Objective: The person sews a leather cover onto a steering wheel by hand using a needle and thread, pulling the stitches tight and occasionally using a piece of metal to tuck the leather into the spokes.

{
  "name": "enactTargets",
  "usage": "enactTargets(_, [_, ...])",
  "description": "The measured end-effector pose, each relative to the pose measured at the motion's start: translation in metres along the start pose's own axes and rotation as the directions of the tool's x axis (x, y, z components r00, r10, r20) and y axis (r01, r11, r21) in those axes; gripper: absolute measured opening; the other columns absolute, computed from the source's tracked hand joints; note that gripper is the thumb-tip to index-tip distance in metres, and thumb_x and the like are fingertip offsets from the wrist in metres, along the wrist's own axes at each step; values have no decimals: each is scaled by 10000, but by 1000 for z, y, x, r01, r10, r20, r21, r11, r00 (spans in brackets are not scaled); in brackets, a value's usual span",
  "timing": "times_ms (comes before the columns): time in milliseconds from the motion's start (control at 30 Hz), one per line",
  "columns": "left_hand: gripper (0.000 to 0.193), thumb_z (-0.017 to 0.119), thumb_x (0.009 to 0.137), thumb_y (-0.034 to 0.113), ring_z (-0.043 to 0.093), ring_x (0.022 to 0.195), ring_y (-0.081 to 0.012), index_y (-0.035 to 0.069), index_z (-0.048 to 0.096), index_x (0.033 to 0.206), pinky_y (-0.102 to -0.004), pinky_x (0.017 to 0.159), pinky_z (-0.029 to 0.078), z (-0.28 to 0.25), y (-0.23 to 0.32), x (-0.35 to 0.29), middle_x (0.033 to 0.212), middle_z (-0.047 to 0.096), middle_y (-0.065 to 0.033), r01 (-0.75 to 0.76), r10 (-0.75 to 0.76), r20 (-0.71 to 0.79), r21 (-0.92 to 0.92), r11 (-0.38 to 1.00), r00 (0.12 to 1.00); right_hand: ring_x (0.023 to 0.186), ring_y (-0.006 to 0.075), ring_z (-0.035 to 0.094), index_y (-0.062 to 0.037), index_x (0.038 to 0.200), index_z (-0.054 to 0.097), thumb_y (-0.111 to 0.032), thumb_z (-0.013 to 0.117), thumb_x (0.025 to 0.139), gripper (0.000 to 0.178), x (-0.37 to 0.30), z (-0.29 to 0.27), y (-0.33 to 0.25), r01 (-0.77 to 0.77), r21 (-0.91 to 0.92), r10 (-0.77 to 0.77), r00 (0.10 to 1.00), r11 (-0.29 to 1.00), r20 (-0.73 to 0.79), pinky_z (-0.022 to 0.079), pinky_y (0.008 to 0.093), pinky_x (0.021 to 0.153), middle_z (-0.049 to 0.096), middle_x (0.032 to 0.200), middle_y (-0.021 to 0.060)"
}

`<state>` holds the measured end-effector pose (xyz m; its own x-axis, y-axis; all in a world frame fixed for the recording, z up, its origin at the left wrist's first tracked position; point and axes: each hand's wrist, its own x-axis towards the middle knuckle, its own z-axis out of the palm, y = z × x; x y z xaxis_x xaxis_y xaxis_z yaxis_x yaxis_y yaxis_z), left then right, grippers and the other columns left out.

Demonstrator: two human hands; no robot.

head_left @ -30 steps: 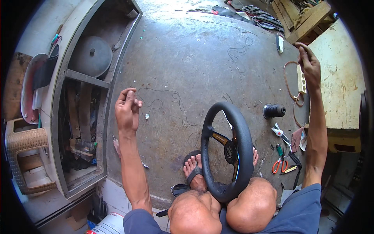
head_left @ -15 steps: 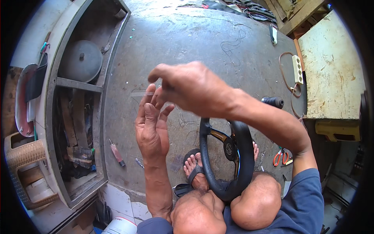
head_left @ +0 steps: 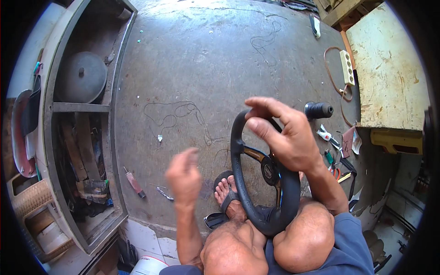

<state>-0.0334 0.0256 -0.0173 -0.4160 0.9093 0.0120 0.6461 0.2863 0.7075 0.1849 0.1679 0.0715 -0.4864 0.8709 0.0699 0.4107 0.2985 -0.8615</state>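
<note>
A black steering wheel [head_left: 242, 192] with dark spokes stands tilted between my raised knees. My right hand [head_left: 291, 135] is at the top of its rim, thumb and fingers apart; whether the fingertips touch the rim is hard to tell. Left of the wheel, my left hand [head_left: 184, 178] hovers over the floor, smeared by motion. Its fingers look bent, and what they may hold cannot be made out. A loose dark thread [head_left: 176, 114] lies in loops on the floor beyond my left hand. A spool of black thread [head_left: 318, 110] rests right of the wheel.
Right of the wheel lie a small white-and-red tube [head_left: 324, 135], a green lighter [head_left: 329, 156] and orange-handled tool [head_left: 338, 174]. A power strip [head_left: 347, 68] is by the pale box. On the left are a tube with a thin tip [head_left: 134, 182] and an open cabinet [head_left: 82, 107].
My right hand has moved right and down from above my left hand to the wheel's top. My left hand has dropped lower. The view has shifted slightly.
</note>
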Motion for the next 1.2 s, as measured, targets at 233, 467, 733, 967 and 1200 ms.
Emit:
enactTargets(233, [156,657,938,112,700,863,-366,55,726,1066,-417,755,545,83,-6,-15,931,711,-168,4,10,269,-50,999,963,924,265,735,17,1208,665,-143,692,945,309,9,9,-4,-71,135,77,996,988,-34,577,365,815,732,1021,182])
enactTargets(467, [141,619,957,157,680,876,-402,80,707,1036,-487,751,526,100,0,-14,933,704,-161,2,-12,329,29,1000,944,948,277,741,22,1173,682,-154,688,954,282,7,7,4,-67,185,80,995,980,-63,579,364,817,735,1032,200])
enactTargets(733, [140,589,962,176,657,843,-427,69,679,964,-531,735,505,100,-1,-11,869,673,-179,-10,-13,346,63,998,938,927,297,744,28,1149,688,-154,677,957,265,9,8,5,-54,185,62,997,981,-39,579,372,816,737,1019,210])
enactTargets(967, [155,581,955,172,672,892,-426,66,695,963,-533,769,516,101,2,-9,915,700,-191,14,-54,377,110,994,925,927,297,745,27,1149,689,-155,678,957,265,10,7,2,-74,179,80,996,981,-26,578,372,816,737,1022,211])
enactTargets(1200, [174,578,948,153,678,923,-436,68,721,1000,-531,797,523,98,8,-5,959,717,-204,47,-90,408,115,992,909,937,298,745,27,1152,688,-166,679,959,274,10,7,2,-76,174,81,996,982,-23,579,373,824,736,1032,215])
